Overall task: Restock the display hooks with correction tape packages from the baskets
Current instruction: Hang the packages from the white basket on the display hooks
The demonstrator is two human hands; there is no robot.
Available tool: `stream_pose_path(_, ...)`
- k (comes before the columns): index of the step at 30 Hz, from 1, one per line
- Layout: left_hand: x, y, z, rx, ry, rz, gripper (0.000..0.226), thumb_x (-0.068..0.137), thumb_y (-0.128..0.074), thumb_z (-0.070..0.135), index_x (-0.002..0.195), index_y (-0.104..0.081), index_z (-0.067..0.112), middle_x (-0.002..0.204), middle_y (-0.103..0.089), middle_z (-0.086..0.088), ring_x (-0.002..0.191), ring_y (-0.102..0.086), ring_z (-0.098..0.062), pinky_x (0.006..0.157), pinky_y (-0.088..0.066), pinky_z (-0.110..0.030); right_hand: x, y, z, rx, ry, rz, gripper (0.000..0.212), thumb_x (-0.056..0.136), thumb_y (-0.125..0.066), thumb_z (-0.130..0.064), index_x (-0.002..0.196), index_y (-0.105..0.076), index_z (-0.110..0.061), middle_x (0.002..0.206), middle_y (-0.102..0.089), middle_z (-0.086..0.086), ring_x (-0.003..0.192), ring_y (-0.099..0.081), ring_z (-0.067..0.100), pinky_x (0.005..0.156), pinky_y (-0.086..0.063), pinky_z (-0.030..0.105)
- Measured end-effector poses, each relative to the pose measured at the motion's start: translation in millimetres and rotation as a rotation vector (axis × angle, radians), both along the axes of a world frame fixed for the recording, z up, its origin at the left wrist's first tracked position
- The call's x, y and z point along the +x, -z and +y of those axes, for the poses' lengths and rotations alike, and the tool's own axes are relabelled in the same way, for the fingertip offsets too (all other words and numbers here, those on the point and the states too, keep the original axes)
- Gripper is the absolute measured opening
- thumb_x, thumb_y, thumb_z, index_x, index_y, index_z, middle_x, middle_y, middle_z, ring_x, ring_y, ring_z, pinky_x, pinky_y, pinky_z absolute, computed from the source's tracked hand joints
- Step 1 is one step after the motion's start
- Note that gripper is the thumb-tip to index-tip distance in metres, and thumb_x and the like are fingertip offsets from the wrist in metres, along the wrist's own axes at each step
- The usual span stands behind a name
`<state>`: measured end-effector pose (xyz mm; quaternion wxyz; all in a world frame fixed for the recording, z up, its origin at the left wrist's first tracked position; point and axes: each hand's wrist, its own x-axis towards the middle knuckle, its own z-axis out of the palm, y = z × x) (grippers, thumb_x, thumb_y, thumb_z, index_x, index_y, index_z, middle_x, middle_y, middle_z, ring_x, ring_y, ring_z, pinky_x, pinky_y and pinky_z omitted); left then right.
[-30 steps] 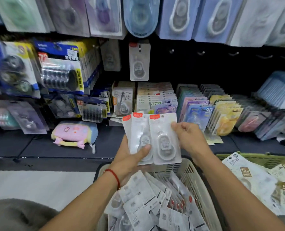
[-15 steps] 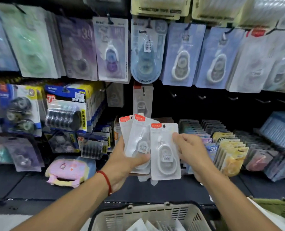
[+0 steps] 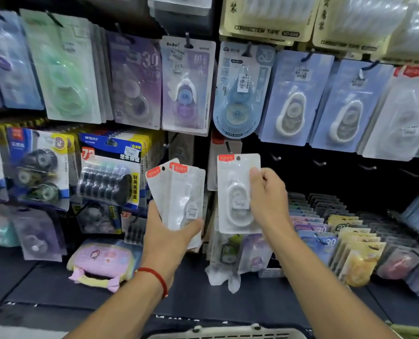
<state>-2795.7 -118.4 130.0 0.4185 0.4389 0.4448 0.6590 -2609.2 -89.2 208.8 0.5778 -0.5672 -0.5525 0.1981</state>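
Observation:
My left hand (image 3: 168, 237) grips a fanned stack of white correction tape packages (image 3: 179, 192) with red corner labels, held upright in front of the display. My right hand (image 3: 268, 194) pinches a single white package (image 3: 235, 192) by its right edge, lifted apart from the stack. Its hang hole sits just below a dark hook (image 3: 228, 146) that carries a few similar packages behind it. Bare hooks (image 3: 275, 157) stick out of the black panel to the right. Only the rim of the white basket (image 3: 225, 332) shows at the bottom edge.
Hanging rows of blue, purple and green tape packs (image 3: 294, 99) fill the upper wall. Black refill packs (image 3: 110, 174) hang at the left. Slanted stacks of coloured packs (image 3: 345, 243) stand on the right shelf, a pink pouch (image 3: 100, 263) lies on the dark shelf.
Both hands rose from over the basket toward the display. My right hand pulled one package off the stack and moved it right and up toward the hook.

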Motion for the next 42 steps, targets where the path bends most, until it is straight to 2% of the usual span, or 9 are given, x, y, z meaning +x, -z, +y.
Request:
stream_pose_path(8,-9.9,-5.9,-3.0,0.044,-0.043,0.034,0.081,0.06,-0.091,0.031,0.129,-0.053,0.053,0.115,-0.071,0.026,0.104,-0.071,0.001,0.093,-0.062,-0.042,-19.4,-4.7,26.9,0.023,0.097,-0.031,0.04,0.11,-0.047,-0.035,0.074,-0.047,-0.019,0.068,-0.049,-0.006,0.063,-0.042,0.012,0.058,-0.035,0.034)
stream_pose_path(15,-11.6,-4.5,-4.0,0.06,-0.04,0.043,0.078,0.061,-0.091,0.033,0.124,-0.053,0.057,0.114,-0.07,0.028,0.104,-0.07,0.004,0.093,-0.061,-0.039,-24.3,6.5,28.7,0.167,0.157,-0.058,0.041,0.11,-0.048,-0.031,0.084,-0.053,0.0,0.07,-0.052,0.004,0.064,-0.042,0.016,0.054,-0.033,0.025)
stream_pose_path(19,-15.4,-2.7,-4.6,0.082,-0.05,0.066,0.076,0.062,-0.09,0.033,0.122,-0.053,0.059,0.117,-0.07,0.027,0.106,-0.069,0.005,0.089,-0.056,-0.028,-25.1,12.3,31.1,0.202,0.174,-0.062,0.039,0.109,-0.049,-0.028,0.08,-0.051,-0.003,0.068,-0.049,-0.002,0.06,-0.04,0.007,0.055,-0.032,0.025)
stream_pose_path(27,-17.6,-2.2,-2.6,0.082,-0.037,0.074,0.079,0.059,-0.089,0.037,0.126,-0.053,0.056,0.12,-0.07,0.025,0.111,-0.069,0.001,0.096,-0.058,-0.037,-26.1,22.2,47.6,0.166,0.202,-0.023,0.039,0.107,-0.051,-0.031,0.07,-0.045,-0.022,0.065,-0.049,-0.009,0.059,-0.043,0.005,0.053,-0.034,0.022)
stream_pose_path(29,-17.5,-1.8,-1.9,0.073,-0.031,0.074,0.079,0.058,-0.089,0.039,0.125,-0.053,0.057,0.12,-0.07,0.024,0.11,-0.07,0.0,0.096,-0.058,-0.039,-25.4,18.0,62.9,0.096,0.187,-0.009,0.037,0.109,-0.05,-0.035,0.075,-0.051,-0.021,0.069,-0.053,-0.006,0.066,-0.047,0.012,0.059,-0.035,0.033)
stream_pose_path(32,-16.3,-0.7,-0.2,0.071,-0.027,0.061,0.076,0.059,-0.09,0.036,0.122,-0.054,0.059,0.119,-0.071,0.024,0.11,-0.07,0.0,0.096,-0.057,-0.038,-21.2,6.8,90.9,-0.088,0.18,0.016,0.042,0.109,-0.049,-0.047,0.098,-0.067,-0.009,0.091,-0.068,0.008,0.088,-0.061,0.029,0.073,-0.039,0.034)
stream_pose_path(37,-8.5,3.2,1.9,0.074,0.013,0.032,0.076,0.065,-0.09,0.022,0.127,-0.056,0.05,0.118,-0.073,0.019,0.108,-0.072,-0.003,0.088,-0.062,-0.029,-9.4,5.2,108.2,-0.307,0.229,-0.11,0.06,0.108,-0.044,-0.055,0.128,-0.062,-0.002,0.13,-0.064,0.023,0.12,-0.061,0.043,0.095,-0.049,0.043)
stream_pose_path(39,-5.1,3.2,2.3,0.064,0.041,0.008,0.077,0.065,-0.091,0.021,0.129,-0.057,0.047,0.119,-0.074,0.017,0.109,-0.073,-0.005,0.084,-0.063,-0.026,-7.7,12.7,89.0,-0.229,0.169,-0.103,0.048,0.108,-0.043,-0.052,0.118,-0.065,-0.012,0.117,-0.07,0.012,0.113,-0.065,0.036,0.086,-0.051,0.04)
stream_pose_path(42,0.1,0.6,3.2,0.042,0.097,-0.028,0.078,0.065,-0.093,0.026,0.132,-0.057,0.043,0.123,-0.074,0.013,0.113,-0.073,-0.011,0.089,-0.061,-0.036,-7.6,35.1,41.1,-0.245,-0.216,0.007,0.043,0.101,-0.049,-0.062,0.102,-0.073,-0.027,0.097,-0.077,-0.003,0.096,-0.073,0.02,0.078,-0.058,0.035)
